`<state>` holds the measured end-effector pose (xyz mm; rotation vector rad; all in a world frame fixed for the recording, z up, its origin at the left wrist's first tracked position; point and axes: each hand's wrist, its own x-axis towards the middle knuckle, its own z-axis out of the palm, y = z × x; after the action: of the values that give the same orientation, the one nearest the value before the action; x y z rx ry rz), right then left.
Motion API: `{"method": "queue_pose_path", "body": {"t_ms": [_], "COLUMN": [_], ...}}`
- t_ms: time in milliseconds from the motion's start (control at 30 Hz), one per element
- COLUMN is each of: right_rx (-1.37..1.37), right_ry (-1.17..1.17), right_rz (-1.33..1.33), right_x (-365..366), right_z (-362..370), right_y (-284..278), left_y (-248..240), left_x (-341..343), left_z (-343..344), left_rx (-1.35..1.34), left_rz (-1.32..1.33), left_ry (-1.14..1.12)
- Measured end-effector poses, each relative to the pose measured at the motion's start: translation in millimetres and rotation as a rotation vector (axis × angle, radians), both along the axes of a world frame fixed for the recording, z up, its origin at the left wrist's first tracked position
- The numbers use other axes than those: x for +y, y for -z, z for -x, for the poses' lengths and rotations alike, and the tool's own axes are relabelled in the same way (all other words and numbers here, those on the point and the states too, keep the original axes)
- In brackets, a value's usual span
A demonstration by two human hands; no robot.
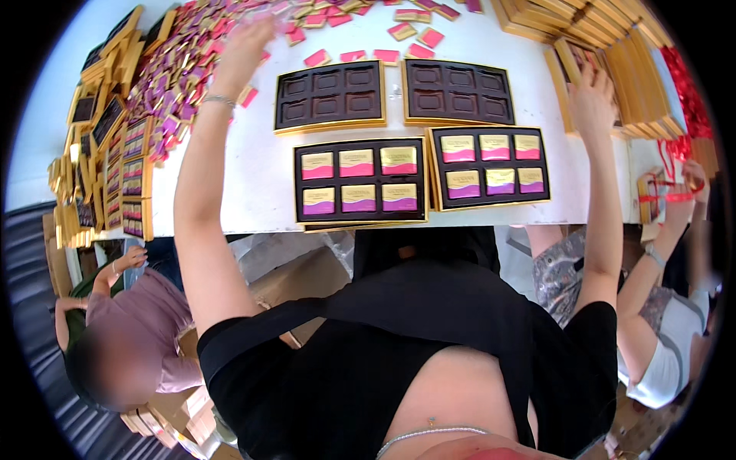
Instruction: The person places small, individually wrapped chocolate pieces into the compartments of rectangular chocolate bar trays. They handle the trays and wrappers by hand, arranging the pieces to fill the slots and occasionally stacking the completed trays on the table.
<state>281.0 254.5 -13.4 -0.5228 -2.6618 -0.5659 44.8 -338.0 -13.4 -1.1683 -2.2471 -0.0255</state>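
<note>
Black top [307, 376]; filled boxes [360, 182]; left grip [247, 47] blurred, right grip [593, 100] touching cartons [635, 77]; closures unclear.

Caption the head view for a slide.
Left hand over scattered wrapped pieces, right hand at gold boxes, two filled trays and two unfilled trays between the arms.

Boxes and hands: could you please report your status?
Left hand over wrapped pieces, grip blurred; right hand on stacked boxes; two front boxes filled, two rear boxes unfilled; no obstruction visible.
</note>
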Motion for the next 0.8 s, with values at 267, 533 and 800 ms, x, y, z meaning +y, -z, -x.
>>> {"method": "queue_pose_path", "body": {"t_ms": [267, 533, 800], "right_rx": [0.244, -0.218, -0.488], "right_ry": [-1.192, -1.408, -1.416], "right_rz": [0.486, 0.52, 0.344], "right_x": [-190.8, -249.9, -305.9], "right_z": [-16.2, -76.1, -49.5], "right_y": [-132.2, -136.7, -69.4], "left_y": [-138.6, -50.9, 21.5], "left_x": [151.7, 11.0, 12.3], "left_z": [-188.0, -245.3, -279.3], "left_rx": [-1.344, -0.958, -1.105], "left_rz": [-1.407, -0.664, -0.695], "left_ry": [0.783, 0.432, 0.243]}}
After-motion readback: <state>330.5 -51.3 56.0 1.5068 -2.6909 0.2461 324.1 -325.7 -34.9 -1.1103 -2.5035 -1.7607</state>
